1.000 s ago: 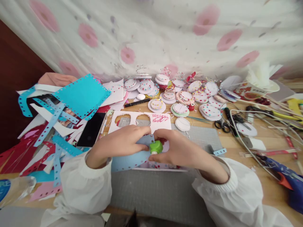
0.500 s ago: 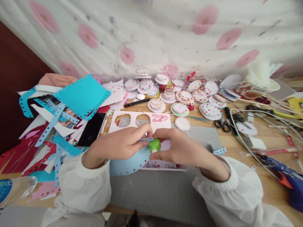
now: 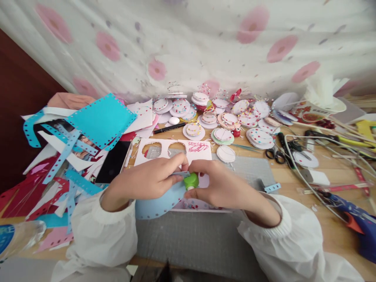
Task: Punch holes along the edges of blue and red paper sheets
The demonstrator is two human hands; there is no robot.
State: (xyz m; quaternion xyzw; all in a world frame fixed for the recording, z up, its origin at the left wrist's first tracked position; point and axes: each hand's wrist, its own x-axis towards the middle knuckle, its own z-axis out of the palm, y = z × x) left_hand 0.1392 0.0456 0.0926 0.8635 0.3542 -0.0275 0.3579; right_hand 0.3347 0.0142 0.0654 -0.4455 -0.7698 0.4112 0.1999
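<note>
While hands (image 3: 148, 184) work above matting (image 3: 194, 239), floral cloth (image 3: 199, 47) hangs.

Nothing here reads clearly from where I'm standing. The bottle (image 3: 22, 237) at the lower left of the frame has a blue label, its lettering cut off by the edge. Red handwriting, scribbled over, sits on the white card (image 3: 190, 156) in the middle. The paper bowl (image 3: 326, 111) at the upper right carries printed characters on its side, too small to make out.
</note>
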